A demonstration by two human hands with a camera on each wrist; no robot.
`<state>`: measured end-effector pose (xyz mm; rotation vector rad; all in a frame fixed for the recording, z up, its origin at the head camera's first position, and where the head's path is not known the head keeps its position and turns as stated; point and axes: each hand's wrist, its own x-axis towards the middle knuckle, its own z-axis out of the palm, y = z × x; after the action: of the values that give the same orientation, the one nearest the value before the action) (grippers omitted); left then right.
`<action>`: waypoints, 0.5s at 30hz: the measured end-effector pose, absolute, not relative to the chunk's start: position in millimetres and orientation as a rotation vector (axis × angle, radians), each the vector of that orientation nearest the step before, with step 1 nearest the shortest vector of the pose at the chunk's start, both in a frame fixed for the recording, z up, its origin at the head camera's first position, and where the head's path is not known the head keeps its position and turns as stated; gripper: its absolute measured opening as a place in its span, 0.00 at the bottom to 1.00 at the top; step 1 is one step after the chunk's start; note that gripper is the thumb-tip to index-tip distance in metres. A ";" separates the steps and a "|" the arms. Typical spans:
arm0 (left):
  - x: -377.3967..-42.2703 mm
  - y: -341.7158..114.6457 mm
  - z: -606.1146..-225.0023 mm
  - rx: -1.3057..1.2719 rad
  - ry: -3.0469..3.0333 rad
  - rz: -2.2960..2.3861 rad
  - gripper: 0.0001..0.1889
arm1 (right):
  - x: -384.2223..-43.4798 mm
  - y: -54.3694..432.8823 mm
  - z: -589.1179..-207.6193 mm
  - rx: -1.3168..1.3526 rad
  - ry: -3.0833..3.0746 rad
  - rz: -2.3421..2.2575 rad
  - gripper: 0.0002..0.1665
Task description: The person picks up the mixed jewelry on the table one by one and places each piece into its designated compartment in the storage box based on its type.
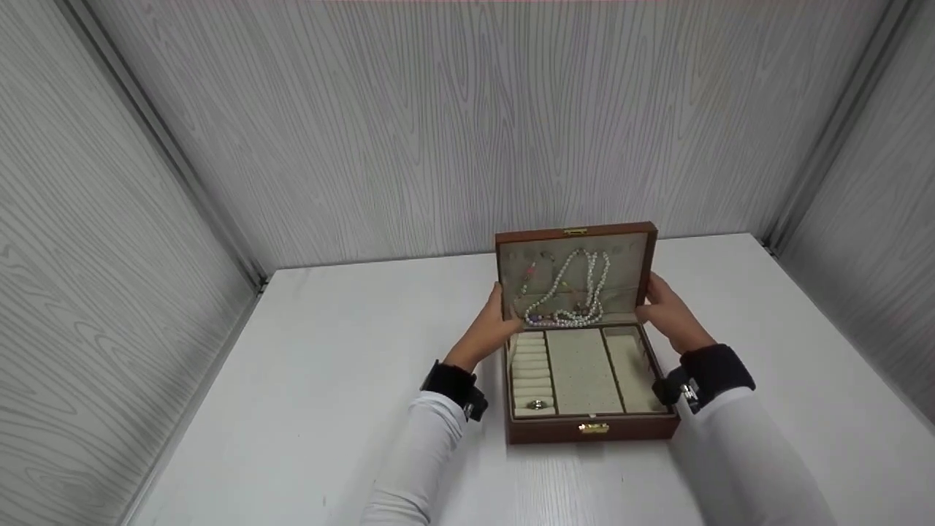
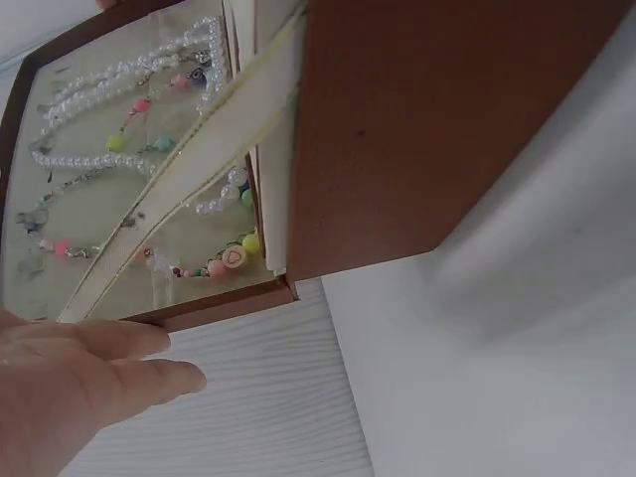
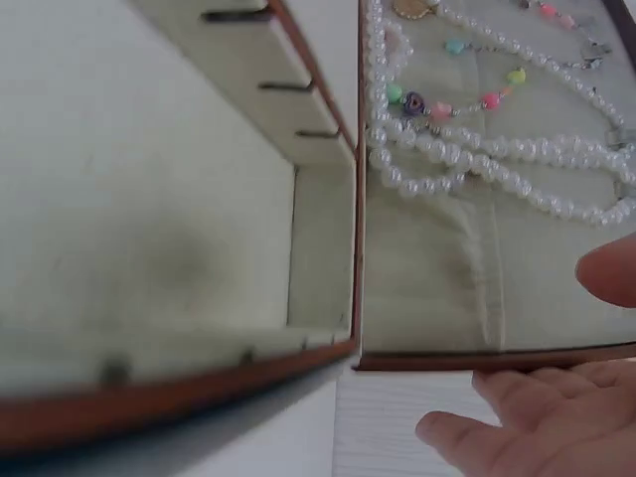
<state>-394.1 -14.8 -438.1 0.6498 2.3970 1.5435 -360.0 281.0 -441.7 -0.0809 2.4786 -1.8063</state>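
A brown jewelry box [image 1: 593,427] stands on the white table with its lid [image 1: 576,232] raised. Pearl necklaces [image 1: 577,318] and bracelets with coloured beads [image 2: 217,266] hang inside the lid. At the lid's left edge is my left hand [image 1: 489,329], its fingers extended along the rim. My right hand [image 1: 676,318] is at the opposite edge, the thumb [image 3: 608,270] over the inner side and the fingers outside the rim. A pale ribbon [image 2: 184,179] runs between lid and base. A ring [image 1: 537,404] sits in the front of the left ring rolls [image 1: 531,372].
The base has a flat middle panel [image 1: 586,372] and a right compartment [image 1: 634,372]. Brass clasp parts are on the front of the base and the lid's top edge. Grey wood-grain walls [image 1: 380,131] enclose the table [image 1: 329,380] at the back and sides.
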 end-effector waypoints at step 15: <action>-376.8 -68.0 -468.4 0.836 2.118 1.651 0.40 | -329.0 297.7 -449.2 -0.205 2.644 -1.576 0.41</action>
<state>-376.8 -68.0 -468.4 0.8364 2.1179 1.6510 -329.0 297.7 -449.2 -0.2051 2.6437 -1.5762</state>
